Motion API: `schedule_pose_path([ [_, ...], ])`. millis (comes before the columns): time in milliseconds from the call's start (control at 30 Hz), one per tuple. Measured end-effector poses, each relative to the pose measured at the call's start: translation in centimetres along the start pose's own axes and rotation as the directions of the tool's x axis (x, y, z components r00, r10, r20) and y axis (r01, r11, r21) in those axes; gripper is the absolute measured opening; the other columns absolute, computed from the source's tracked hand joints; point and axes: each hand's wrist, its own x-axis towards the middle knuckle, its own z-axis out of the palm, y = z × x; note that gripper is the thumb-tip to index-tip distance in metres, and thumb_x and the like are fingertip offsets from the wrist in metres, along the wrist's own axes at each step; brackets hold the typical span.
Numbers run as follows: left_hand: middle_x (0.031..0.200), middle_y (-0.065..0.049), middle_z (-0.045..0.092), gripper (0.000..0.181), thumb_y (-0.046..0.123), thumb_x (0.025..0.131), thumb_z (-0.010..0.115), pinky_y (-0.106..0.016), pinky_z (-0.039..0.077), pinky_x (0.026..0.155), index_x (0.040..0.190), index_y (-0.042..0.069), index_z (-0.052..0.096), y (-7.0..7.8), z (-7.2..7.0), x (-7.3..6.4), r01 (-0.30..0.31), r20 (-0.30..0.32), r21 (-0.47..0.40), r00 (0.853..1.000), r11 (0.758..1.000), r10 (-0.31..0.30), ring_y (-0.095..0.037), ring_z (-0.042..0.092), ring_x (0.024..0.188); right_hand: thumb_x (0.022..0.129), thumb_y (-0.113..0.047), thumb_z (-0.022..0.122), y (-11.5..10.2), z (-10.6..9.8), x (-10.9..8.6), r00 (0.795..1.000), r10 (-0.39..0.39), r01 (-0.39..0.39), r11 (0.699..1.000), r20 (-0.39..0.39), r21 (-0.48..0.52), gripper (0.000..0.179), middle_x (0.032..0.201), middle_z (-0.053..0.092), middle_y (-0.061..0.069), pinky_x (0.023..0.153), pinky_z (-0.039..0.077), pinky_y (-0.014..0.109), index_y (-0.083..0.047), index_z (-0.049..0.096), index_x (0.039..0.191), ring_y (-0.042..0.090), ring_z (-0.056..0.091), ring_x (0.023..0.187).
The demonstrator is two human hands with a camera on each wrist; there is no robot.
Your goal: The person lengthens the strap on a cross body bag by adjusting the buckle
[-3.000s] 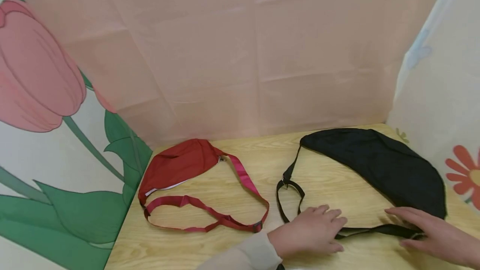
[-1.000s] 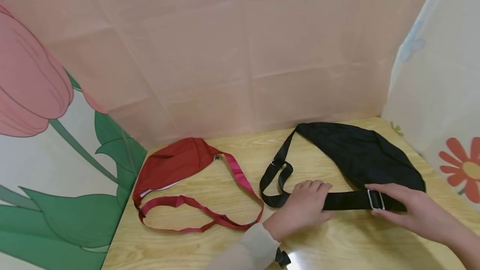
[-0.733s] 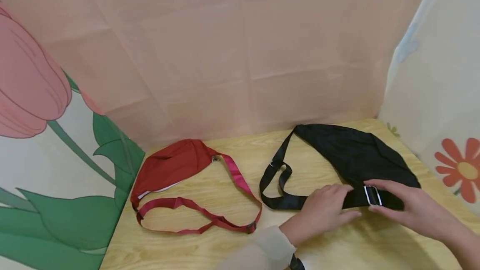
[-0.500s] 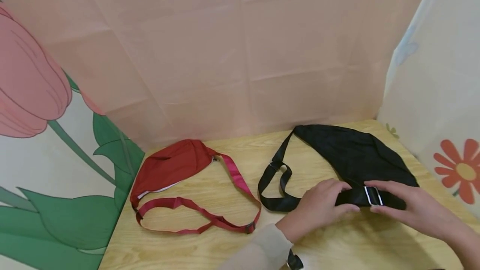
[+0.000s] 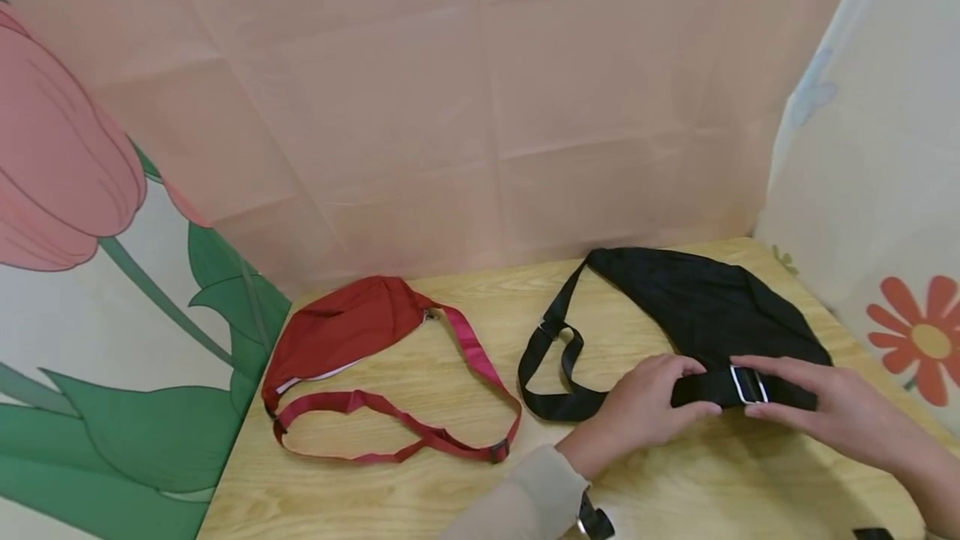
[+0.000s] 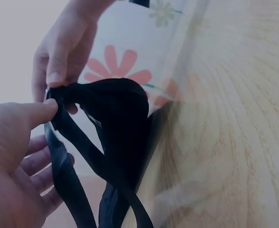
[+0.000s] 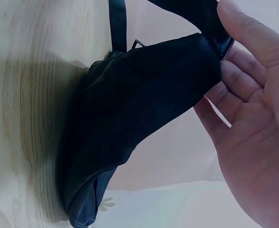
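Observation:
A black waist bag (image 5: 720, 307) lies at the right of the table, its near end raised by the strap. My left hand (image 5: 641, 402) pinches the black strap (image 5: 701, 390) between thumb and fingers. Close beside it, my right hand (image 5: 840, 402) grips the metal slide buckle (image 5: 750, 385) where the strap joins the bag, thumb below and index finger above. In the left wrist view, the left thumb presses the strap (image 6: 70, 175) right by the right hand (image 6: 65, 57). The right wrist view shows the bag (image 7: 144, 95) hanging slanted from the right fingers.
A red waist bag (image 5: 348, 332) with its looped strap (image 5: 480, 348) lies on the left of the wooden table (image 5: 360, 502). A black side-release buckle end (image 5: 596, 521) shows under the left sleeve. A pink cloth (image 5: 390, 107) and printed sheets stand behind and beside.
Both hands took hold of the strap and raised it, its metal buckle now facing the head camera. The left hand slid right along the strap, close to the right hand. Little moved in the last half second.

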Motion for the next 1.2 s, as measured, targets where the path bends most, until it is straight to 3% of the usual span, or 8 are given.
schedule_pose_path([
  [133,0.128,0.020,0.061,0.048,0.056,0.095,0.062,-0.010,0.041,0.095,0.135,0.030,0.059,-0.2,0.2,0.0,-0.081,-0.003,0.073,0.997,0.994,0.081,0.008,0.053,0.117,0.070,-0.033,0.092,0.1,0.1,-0.2,1.000,0.007,-0.007,1.000,-0.006,0.006,0.059,0.117,0.071,-0.001,0.072,0.041,0.006,-0.033,0.070,0.125,-0.001,0.063,0.098],
  [333,0.122,0.018,0.067,0.046,0.052,0.094,0.067,-0.005,0.040,0.091,0.131,0.026,0.065,-0.4,0.6,0.3,-0.183,-0.093,0.124,0.976,0.975,0.195,0.011,0.057,0.110,0.072,-0.032,0.091,0.2,0.1,-0.2,0.999,0.032,-0.032,0.999,0.002,0.020,0.058,0.120,0.067,-0.011,0.071,0.045,0.012,-0.034,0.070,0.126,-0.004,0.061,0.100],
  [633,0.117,0.010,0.072,0.043,0.045,0.092,0.073,-0.004,0.039,0.092,0.125,0.018,0.069,-0.5,0.6,0.6,-0.311,-0.191,0.197,0.918,0.930,0.347,0.006,0.063,0.106,0.072,-0.034,0.091,0.2,0.1,0.0,0.999,0.046,-0.046,0.999,0.023,0.006,0.057,0.116,0.074,0.008,0.066,0.052,0.026,-0.031,0.071,0.125,0.007,0.066,0.095],
  [833,0.118,0.008,0.071,0.042,0.043,0.093,0.073,-0.004,0.037,0.094,0.125,0.016,0.069,-0.6,1.0,0.8,-0.347,-0.188,0.194,0.905,0.918,0.382,0.004,0.062,0.108,0.071,-0.036,0.091,0.0,0.1,0.0,0.998,0.057,-0.057,0.998,0.026,0.005,0.057,0.115,0.074,0.004,0.068,0.050,0.023,-0.034,0.070,0.125,0.013,0.068,0.098],
  [1033,0.117,0.007,0.072,0.041,0.042,0.094,0.073,-0.004,0.038,0.093,0.124,0.014,0.070,-0.3,0.8,0.9,-0.377,-0.195,0.187,0.891,0.907,0.410,0.004,0.063,0.106,0.072,-0.035,0.091,0.0,0.1,0.0,0.995,0.077,-0.079,0.996,0.059,0.037,0.057,0.112,0.075,0.009,0.066,0.050,0.024,-0.029,0.070,0.125,0.003,0.065,0.096],
  [1200,0.120,0.007,0.071,0.041,0.042,0.095,0.071,-0.004,0.038,0.094,0.126,0.015,0.069,-0.1,0.7,1.1,-0.381,-0.175,0.174,0.896,0.908,0.409,0.005,0.062,0.107,0.074,-0.034,0.090,0.2,0.3,0.0,0.991,0.091,-0.097,0.993,0.095,0.059,0.056,0.114,0.074,0.013,0.064,0.050,0.024,-0.025,0.069,0.126,-0.009,0.061,0.092],
])
